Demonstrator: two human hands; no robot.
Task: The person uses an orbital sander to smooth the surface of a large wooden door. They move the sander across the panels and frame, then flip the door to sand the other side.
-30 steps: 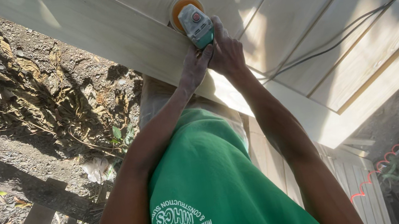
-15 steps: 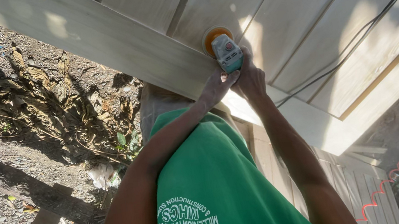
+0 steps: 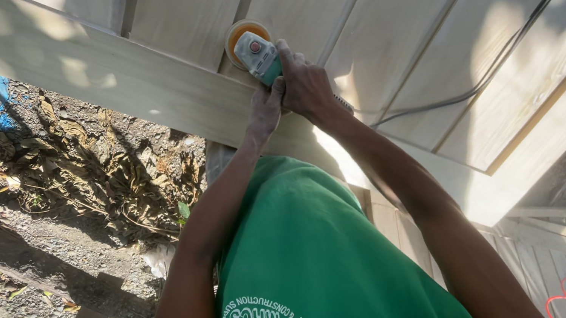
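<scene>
Hands grip one teal sander (image 3: 256, 54): right hand (image 3: 307, 86) clenched around its body, left hand (image 3: 265, 108) grasping beneath to steady it. Its orange disc (image 3: 240, 33) lies flat on the pale wooden door (image 3: 429, 27) beside a raised rail, pressing evenly, with the black cord (image 3: 509, 44) trailing toward the door's far edge.

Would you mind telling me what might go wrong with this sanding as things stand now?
The black power cable lies across the pale wooden panelled door near the teal and grey disc sander, so the orange sanding disc might catch it. Both bare hands, left hand and right hand, grip close to that disc.
</scene>
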